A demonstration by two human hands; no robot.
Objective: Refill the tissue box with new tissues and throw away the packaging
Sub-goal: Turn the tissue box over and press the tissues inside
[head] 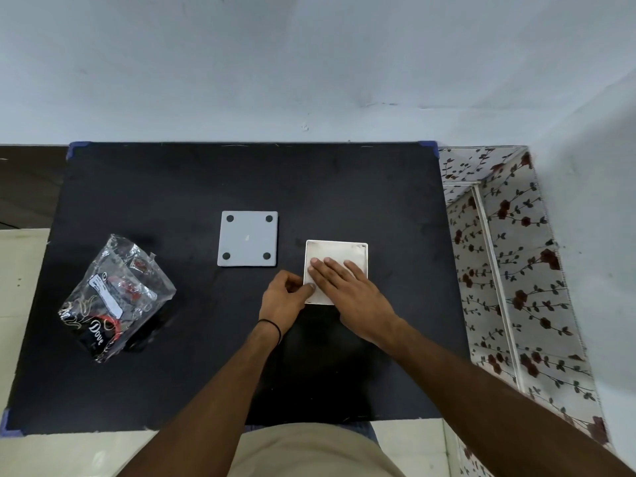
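A white square tissue box point(354, 251) lies open side up on the black table point(172, 187), with white tissues inside. My right hand point(347, 287) lies flat on those tissues, fingers spread and pointing to the far left. My left hand point(284, 296) is curled against the box's near left corner, thumb and fingers touching its edge. A grey square base plate point(247, 238) with four black round pads lies just left of the box. The crumpled clear plastic packaging point(115, 297) with dark print lies at the table's left side.
A cabinet covered in floral fabric point(509, 263) stands along the table's right edge. A pale wall point(309, 63) rises behind the table. Light floor shows at the left and near edges.
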